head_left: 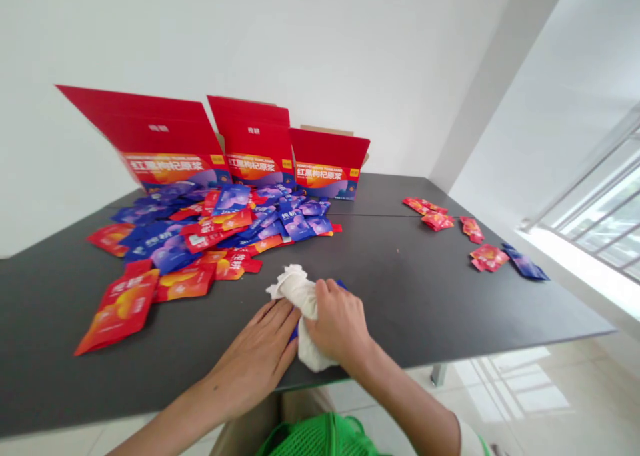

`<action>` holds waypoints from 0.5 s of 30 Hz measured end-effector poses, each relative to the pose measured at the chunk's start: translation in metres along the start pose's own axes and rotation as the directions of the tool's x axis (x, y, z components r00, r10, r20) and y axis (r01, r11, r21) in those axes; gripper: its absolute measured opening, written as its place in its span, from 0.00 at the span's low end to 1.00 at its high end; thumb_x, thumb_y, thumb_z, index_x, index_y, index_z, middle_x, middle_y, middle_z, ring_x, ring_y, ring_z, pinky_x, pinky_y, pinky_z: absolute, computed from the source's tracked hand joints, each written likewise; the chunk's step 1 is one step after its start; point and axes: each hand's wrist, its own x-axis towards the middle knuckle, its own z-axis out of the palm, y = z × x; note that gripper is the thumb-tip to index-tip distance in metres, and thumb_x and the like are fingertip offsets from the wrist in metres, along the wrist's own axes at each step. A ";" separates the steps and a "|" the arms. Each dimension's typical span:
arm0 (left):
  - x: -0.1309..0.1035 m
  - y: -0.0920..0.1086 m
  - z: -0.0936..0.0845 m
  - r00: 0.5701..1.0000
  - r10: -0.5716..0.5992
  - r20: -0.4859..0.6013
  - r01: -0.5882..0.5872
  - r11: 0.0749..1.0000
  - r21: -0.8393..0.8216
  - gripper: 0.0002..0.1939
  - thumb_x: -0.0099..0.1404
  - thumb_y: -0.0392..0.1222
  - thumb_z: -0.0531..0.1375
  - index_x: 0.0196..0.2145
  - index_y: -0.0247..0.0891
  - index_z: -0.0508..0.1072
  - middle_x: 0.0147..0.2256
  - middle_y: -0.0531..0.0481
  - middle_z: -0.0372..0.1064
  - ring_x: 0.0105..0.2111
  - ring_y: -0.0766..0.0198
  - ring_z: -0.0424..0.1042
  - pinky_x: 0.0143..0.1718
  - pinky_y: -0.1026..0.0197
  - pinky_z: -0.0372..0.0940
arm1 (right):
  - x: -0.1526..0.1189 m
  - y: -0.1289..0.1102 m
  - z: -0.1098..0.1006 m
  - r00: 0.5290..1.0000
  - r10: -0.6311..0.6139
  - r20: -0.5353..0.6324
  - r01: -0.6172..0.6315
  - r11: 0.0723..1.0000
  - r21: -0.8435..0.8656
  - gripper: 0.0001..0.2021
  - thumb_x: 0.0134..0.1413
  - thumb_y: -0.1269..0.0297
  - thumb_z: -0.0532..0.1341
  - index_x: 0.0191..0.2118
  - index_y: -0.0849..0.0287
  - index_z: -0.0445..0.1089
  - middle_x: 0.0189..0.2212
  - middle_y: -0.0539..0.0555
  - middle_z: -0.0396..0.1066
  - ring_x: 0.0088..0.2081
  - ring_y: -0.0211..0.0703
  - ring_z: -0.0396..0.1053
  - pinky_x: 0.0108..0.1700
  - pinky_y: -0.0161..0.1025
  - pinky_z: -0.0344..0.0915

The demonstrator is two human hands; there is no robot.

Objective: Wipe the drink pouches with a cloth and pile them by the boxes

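My right hand (343,319) is closed around a crumpled white cloth (296,288) near the table's front edge. The cloth is pressed on a blue pouch (294,331), most of which is covered by the cloth and my hands. Beside it my left hand (263,339) lies flat with fingers stretched out, its fingertips at the cloth and the pouch. To the left spreads a heap of red and blue pouches. A large red pouch (121,306) lies at the near side of that heap, and a blue pouch (233,198) rests on top.
Behind the heap stand three red cartons with raised lids: a left one (170,136), a middle one (255,136) and a right one (327,163). On the right of the dark table (400,296) lie several red pouches (489,257) and a blue pouch (525,263).
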 end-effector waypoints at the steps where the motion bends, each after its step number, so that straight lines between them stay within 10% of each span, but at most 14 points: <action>1: 0.000 0.001 0.000 1.000 -0.012 -0.008 0.012 1.000 -0.011 0.28 0.68 0.47 0.47 0.63 0.41 0.48 0.62 0.44 0.50 0.61 0.55 0.51 0.60 0.49 0.51 | 0.003 0.004 0.001 0.998 0.055 -0.008 -0.055 0.998 -0.009 0.12 0.49 0.62 0.57 0.40 0.58 0.60 0.38 0.57 0.67 0.39 0.48 0.67 0.38 0.40 0.61; 8: -0.002 -0.006 -0.015 0.966 -0.251 -0.065 0.230 0.945 -0.231 0.27 0.64 0.44 0.53 0.60 0.44 0.55 0.55 0.45 0.59 0.53 0.57 0.63 0.53 0.54 0.62 | 0.033 0.072 -0.002 0.935 0.349 -0.054 -0.342 0.933 0.110 0.09 0.54 0.56 0.53 0.35 0.56 0.61 0.36 0.55 0.68 0.36 0.45 0.68 0.31 0.36 0.56; 15: 0.009 -0.083 -0.057 0.868 -0.433 -0.244 0.321 0.862 -0.391 0.25 0.65 0.47 0.53 0.58 0.41 0.56 0.56 0.45 0.60 0.56 0.55 0.60 0.57 0.48 0.56 | 0.009 0.150 0.003 0.881 0.467 -0.074 -0.448 0.875 0.181 0.13 0.52 0.50 0.50 0.31 0.54 0.62 0.28 0.53 0.69 0.31 0.46 0.68 0.28 0.36 0.56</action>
